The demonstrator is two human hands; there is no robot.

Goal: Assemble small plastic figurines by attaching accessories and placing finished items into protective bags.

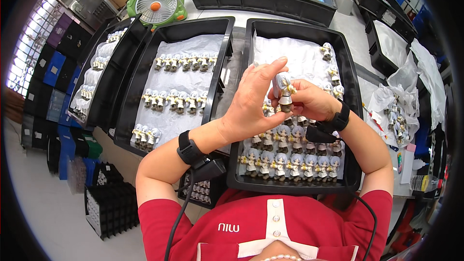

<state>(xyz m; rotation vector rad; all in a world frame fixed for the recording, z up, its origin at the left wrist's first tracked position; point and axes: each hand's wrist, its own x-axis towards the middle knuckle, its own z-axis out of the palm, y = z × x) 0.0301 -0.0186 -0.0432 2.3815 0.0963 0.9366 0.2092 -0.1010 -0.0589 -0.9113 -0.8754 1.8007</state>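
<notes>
A small figurine (285,93) with pale grey hair, a white outfit and brown boots is held upright above the right-hand black tray (299,187). My left hand (247,99) curves around its left side, thumb by the boots and fingers by the head. From the other side, the closed fingers of my right hand (313,100) pinch its middle. Below my hands, rows of similar figurines (280,164) stand on white paper in that tray. A few more line its right side, and my hands hide part of the rows.
Another black tray (151,60) of figurines stands to the left, with a tilted tray (102,97) beyond it. Behind are a green fan (155,7) and a long black bin (261,4). Plastic-wrapped figurines (397,121) lie at right. Cables hang from both wrist straps.
</notes>
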